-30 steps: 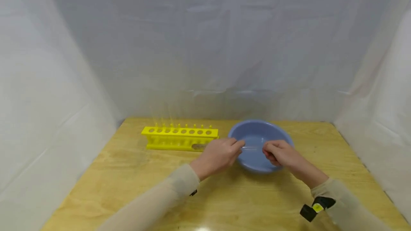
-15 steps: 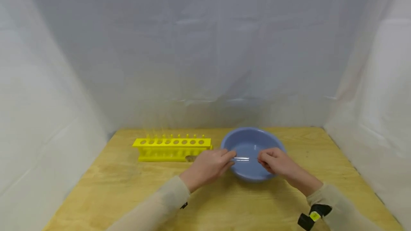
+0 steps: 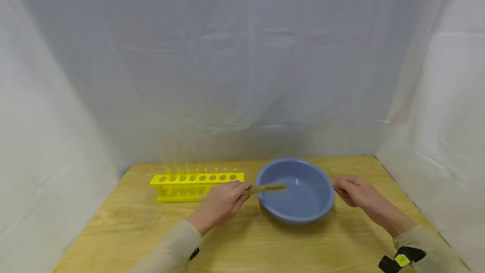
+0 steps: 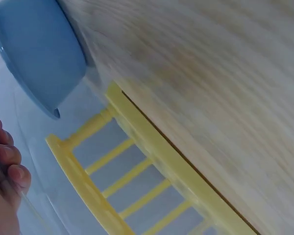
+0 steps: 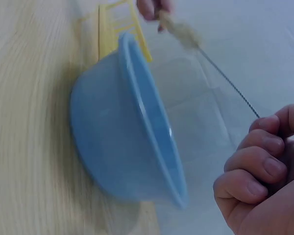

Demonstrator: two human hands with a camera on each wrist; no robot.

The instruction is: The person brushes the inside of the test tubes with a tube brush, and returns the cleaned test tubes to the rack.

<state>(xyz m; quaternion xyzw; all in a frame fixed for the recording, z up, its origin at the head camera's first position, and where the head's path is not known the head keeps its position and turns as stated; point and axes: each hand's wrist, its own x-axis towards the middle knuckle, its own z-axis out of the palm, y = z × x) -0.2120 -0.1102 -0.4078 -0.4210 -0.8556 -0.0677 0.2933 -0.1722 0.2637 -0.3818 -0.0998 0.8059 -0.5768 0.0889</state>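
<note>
My left hand (image 3: 222,201) grips a clear test tube (image 4: 35,211), whose end sticks out below the fingers in the left wrist view. Pinched in my right hand (image 3: 358,194) is the thin twisted wire handle (image 5: 229,81) of a test tube brush. Its tan bristles (image 3: 270,188) lie between the hands, right at the left fingertips and over the near-left rim of a blue basin (image 3: 293,218). The right hand is just beyond the basin's right side, with the wire stretched across above it. Most of the tube is hidden by the left hand.
A yellow test tube rack (image 3: 201,179) stands behind the left hand, left of the basin. Several faint clear tubes (image 3: 175,157) stand upright at its left end. White sheeting (image 3: 227,75) surrounds the wooden table (image 3: 280,247) at the back and sides.
My right hand has moved right, past the basin's edge, drawing the brush along. The bristles, earlier left of my left hand, now show on its right. The head view has shifted slightly.
</note>
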